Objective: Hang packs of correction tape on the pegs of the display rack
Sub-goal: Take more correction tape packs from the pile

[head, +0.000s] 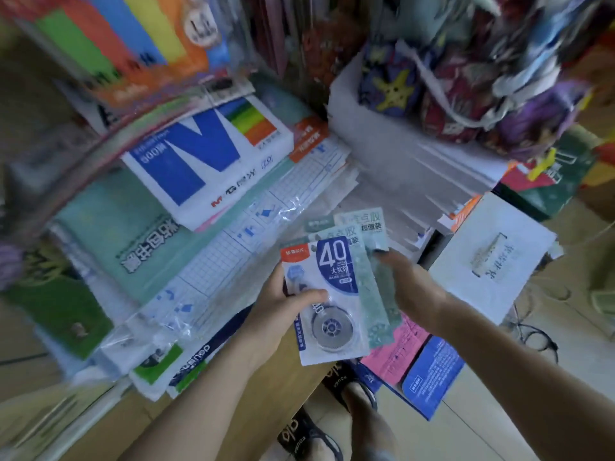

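Just right of the frame's centre, your left hand (283,294) pinches the white-and-blue blister pack of correction tape marked "40" (327,301), thumb curled across its front, while your right hand (411,287) grips the pale green packs (362,234) fanned behind it, fingers curled on their right edge. Behind your hands lie a white ream of paper with a large blue M (199,161) at centre left, clear-wrapped grid sheets (233,247) and, at right, a white box (492,257).

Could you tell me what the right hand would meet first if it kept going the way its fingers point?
Probably the teal packs that the right hand already grips; depth beyond is unclear.
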